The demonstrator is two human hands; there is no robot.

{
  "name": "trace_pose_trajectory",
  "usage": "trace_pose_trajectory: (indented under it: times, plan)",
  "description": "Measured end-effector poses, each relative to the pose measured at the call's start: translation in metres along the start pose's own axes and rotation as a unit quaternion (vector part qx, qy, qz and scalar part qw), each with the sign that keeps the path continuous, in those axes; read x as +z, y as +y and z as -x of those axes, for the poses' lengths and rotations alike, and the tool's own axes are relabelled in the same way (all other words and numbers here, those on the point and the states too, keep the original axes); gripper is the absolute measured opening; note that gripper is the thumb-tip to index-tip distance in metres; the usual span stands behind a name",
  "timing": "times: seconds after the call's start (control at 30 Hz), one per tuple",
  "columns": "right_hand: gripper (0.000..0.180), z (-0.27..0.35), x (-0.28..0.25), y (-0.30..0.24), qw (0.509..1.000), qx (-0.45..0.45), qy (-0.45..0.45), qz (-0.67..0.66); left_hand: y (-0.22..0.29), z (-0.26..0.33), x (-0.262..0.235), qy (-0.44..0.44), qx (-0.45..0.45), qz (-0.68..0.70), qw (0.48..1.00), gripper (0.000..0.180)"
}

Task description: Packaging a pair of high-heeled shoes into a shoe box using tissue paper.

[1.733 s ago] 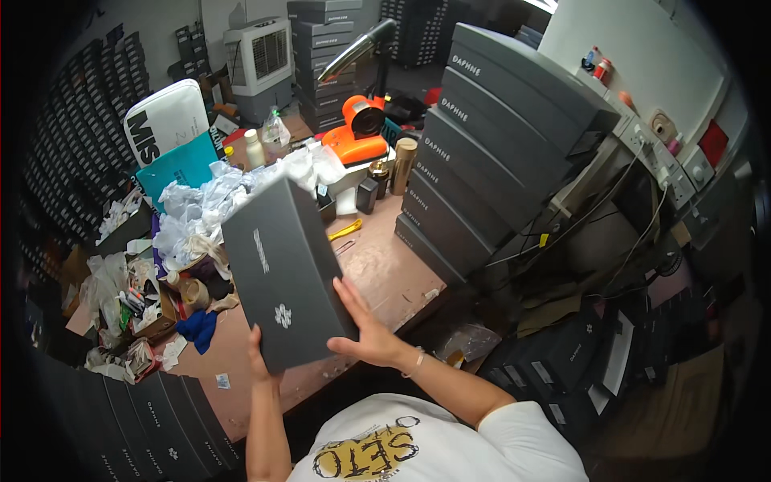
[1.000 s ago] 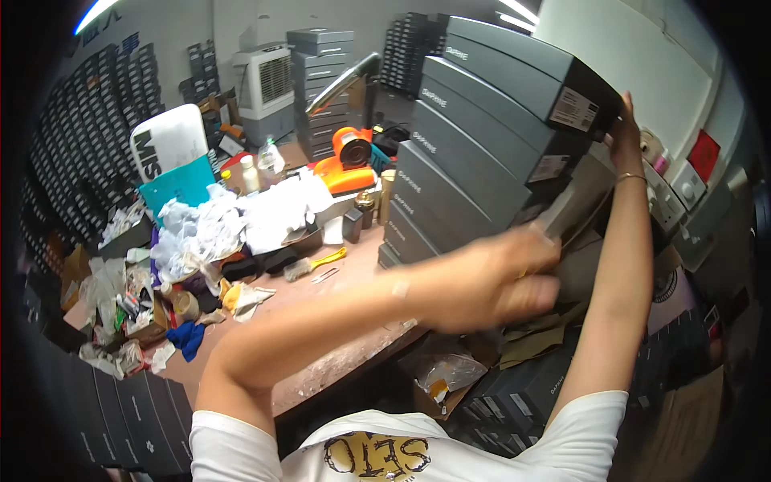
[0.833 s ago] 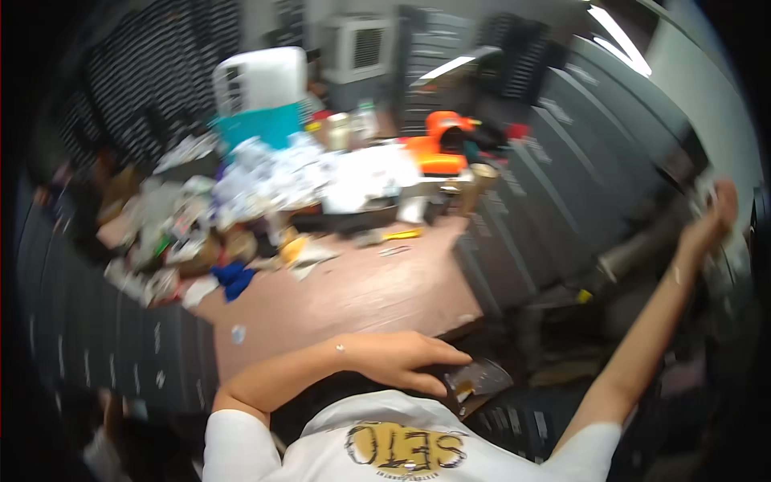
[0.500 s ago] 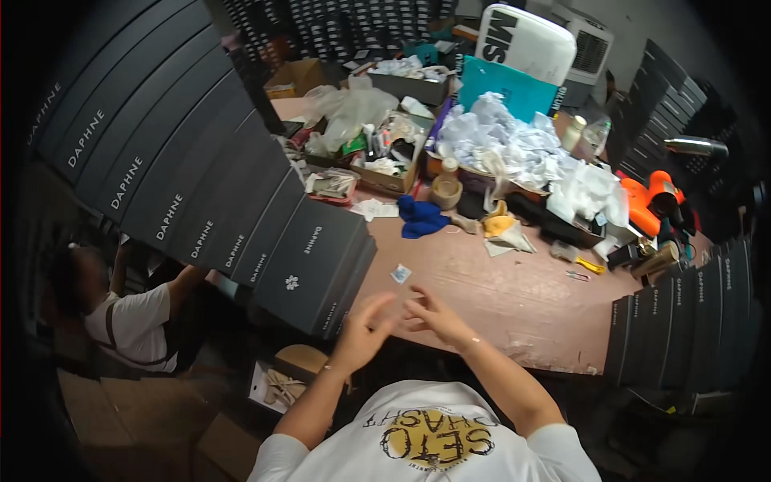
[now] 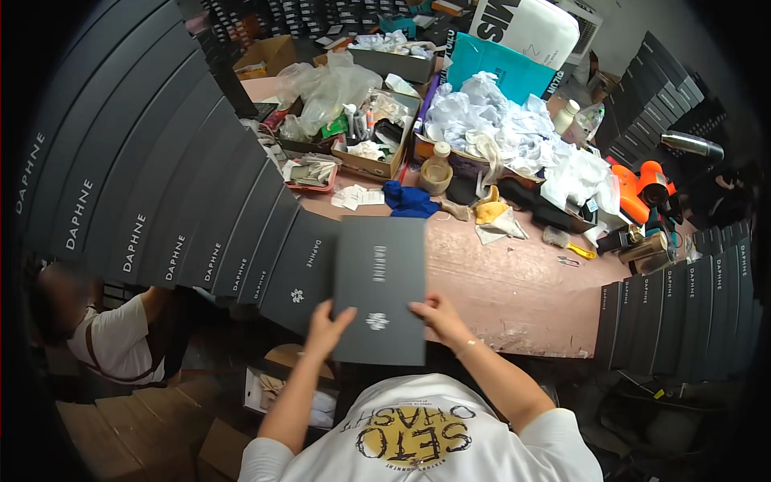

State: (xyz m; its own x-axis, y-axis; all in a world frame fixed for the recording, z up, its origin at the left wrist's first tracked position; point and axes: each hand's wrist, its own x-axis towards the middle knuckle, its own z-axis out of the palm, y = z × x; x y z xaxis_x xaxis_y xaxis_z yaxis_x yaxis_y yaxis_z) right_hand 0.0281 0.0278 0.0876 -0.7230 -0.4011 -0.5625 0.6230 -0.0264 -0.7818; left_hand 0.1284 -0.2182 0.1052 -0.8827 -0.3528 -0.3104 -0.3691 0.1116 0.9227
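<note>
A dark grey shoebox (image 5: 379, 281) with a pale flower emblem on its top is held upright in front of me, at the near edge of the workbench. My left hand (image 5: 325, 331) grips its left side, with the thumb lying on the top face. On its right side my right hand (image 5: 442, 317) is closed, the thumb at the edge. The fingers under the box are hidden. Just left of it, partly overlapped, is a similar shoebox (image 5: 301, 261) at the near end of a long row of dark shoeboxes (image 5: 169, 173).
More dark shoeboxes (image 5: 675, 321) stand at the right. Behind are a blue cloth (image 5: 408, 199), a glue bottle (image 5: 436, 170), a yellow-handled brush (image 5: 580, 250) and a heap of white paper (image 5: 490, 128). An orange heat gun (image 5: 652, 183) lies far right. Another person (image 5: 120, 329) works at left.
The hands were bare over the bench and close together; now they are apart, holding a shoebox between them. The small square packet that lay on the bench is no longer visible. The view has shifted.
</note>
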Motion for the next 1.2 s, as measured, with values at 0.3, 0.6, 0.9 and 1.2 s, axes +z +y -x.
trace_pose_trajectory:
  times: [0.3, 0.6, 0.9, 1.2]
  plan:
    - [0.056, 0.073, -0.238, -0.003, 0.984, 0.091, 0.135, -0.073, 0.002, -0.024, 0.244, -0.236, -0.322, 0.362, 0.842, 0.051]
    - [0.037, 0.088, -0.178, -0.022, 0.966, -0.079, 0.156, -0.193, 0.058, -0.029, 0.212, -0.193, -0.011, 0.165, 0.967, 0.082]
    - [0.097, 0.09, -0.174, -0.039, 0.745, -0.171, 0.117, 0.634, -0.003, -0.06, 0.116, 0.04, 0.022, -0.157, 0.987, 0.077]
    - [0.018, 0.074, -0.253, 0.016, 0.703, -0.198, 0.077, 0.679, -0.007, 0.012, 0.249, -0.216, 0.053, -0.162, 0.961, 0.077]
